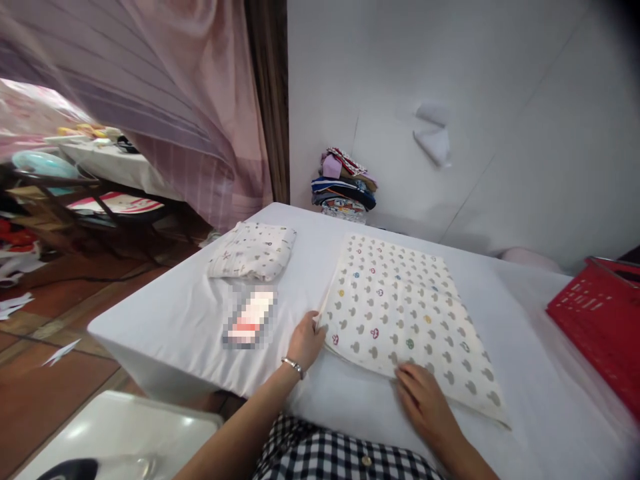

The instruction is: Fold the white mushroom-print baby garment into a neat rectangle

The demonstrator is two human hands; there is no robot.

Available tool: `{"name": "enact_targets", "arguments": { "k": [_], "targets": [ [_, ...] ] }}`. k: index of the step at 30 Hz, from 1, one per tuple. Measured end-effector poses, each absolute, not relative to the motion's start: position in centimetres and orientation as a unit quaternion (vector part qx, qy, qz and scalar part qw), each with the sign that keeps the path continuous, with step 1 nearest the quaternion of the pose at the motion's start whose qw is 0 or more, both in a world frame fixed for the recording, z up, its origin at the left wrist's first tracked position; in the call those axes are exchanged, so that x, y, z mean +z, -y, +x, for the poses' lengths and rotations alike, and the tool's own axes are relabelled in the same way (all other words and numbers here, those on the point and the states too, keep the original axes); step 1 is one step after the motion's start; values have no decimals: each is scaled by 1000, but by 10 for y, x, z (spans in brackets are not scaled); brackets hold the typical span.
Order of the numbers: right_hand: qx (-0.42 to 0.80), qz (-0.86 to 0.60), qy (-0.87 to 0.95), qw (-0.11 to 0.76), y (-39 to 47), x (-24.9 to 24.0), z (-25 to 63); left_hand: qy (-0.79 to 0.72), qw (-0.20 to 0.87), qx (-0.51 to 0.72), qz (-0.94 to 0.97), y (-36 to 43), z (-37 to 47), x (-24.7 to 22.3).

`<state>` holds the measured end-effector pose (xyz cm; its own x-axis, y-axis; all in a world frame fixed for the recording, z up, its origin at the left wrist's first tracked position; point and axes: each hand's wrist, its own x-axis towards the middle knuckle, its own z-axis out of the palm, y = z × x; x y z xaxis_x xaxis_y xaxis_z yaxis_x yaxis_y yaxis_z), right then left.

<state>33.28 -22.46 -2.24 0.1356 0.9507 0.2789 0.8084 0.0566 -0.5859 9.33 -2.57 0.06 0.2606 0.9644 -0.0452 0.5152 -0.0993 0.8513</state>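
Observation:
A cream cloth (400,307) with grey and coloured mushroom shapes lies flat, its layers folded over, on the white-covered table (200,333). My left hand (306,341) pinches its near left corner between thumb and fingers, a bracelet on the wrist. At the cloth's near edge, my right hand (423,399) rests with fingers close together on the fabric; whether they grip the edge is hard to see. A folded white cloth (255,250) with small prints sits at the table's far left. Nearer me is a blurred-out flat item (251,319).
A red basket (597,320) stands at the right edge. Beyond the table, a stack of folded fabrics (344,187) is against the wall. A pink curtain (210,120) hangs at the left. A white stool or chair seat (120,433) is at the lower left.

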Motion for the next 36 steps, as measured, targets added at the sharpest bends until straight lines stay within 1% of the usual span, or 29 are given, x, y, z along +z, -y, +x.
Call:
{"name": "enact_targets", "arguments": {
  "k": [5,8,11,13,16,19,21,23,26,29,33,36],
  "targets": [
    [116,-796,461,374,294,-21,402,-543,397,259,693,22,91,0],
    [93,-833,380,392,325,-16,434,-543,386,238,707,18,90,2],
    [79,-866,297,394,340,-13,459,-550,381,214,712,16,90,4],
    [119,-882,220,398,338,-10,468,-555,379,203,712,15,91,6],
    [225,-861,127,439,324,-4,472,-568,364,189,713,14,92,9],
    [291,-822,93,481,310,4,466,-584,334,186,717,14,93,11],
    [328,-807,77,484,305,10,462,-589,334,192,710,13,93,11],
    [385,-789,59,475,304,14,459,-591,369,205,687,13,94,12],
    [459,-750,43,474,305,18,457,-598,449,230,623,13,96,13],
    [477,-719,20,505,307,19,456,-610,500,245,564,12,98,16],
    [489,-651,13,580,306,17,451,-598,553,254,521,11,98,15],
    [479,-630,9,611,303,11,444,-595,568,257,506,8,96,8]
  ]
}}
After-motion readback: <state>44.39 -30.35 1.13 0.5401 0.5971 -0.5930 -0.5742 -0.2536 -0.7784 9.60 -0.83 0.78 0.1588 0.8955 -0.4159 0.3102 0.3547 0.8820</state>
